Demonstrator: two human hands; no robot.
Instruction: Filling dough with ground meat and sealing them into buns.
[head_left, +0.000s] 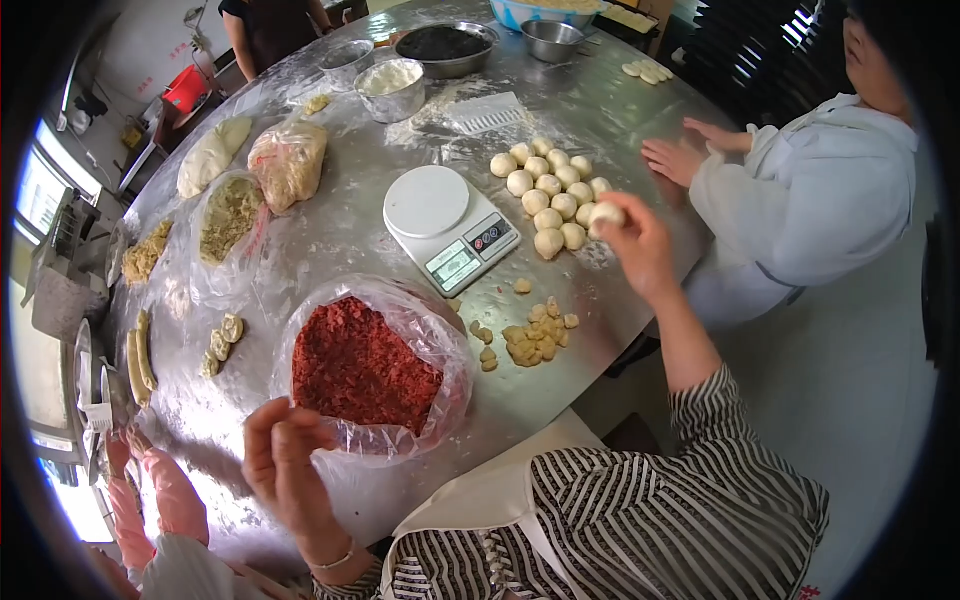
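My right hand (643, 244) holds a pale dough ball (607, 215) between thumb and fingers, at the near right edge of a cluster of similar dough balls (549, 184). My left hand (289, 457) is raised at the lower left rim of a plastic-lined bowl of red crumbly filling (360, 360), its fingers curled; nothing is visible in them. A white digital kitchen scale (450, 225) with a bare round platform stands between the bowl and the balls. Small yellowish dough pieces (536, 335) lie right of the bowl.
A co-worker in white (806, 195) rests hands on the table's right side. Pink sleeves (176, 491) of another person reach in at lower left. Bagged dough (289, 165), a bag of greenish filling (231, 217), a metal pot of flour (390, 88) and a dark-filled basin (445, 49) stand farther off.
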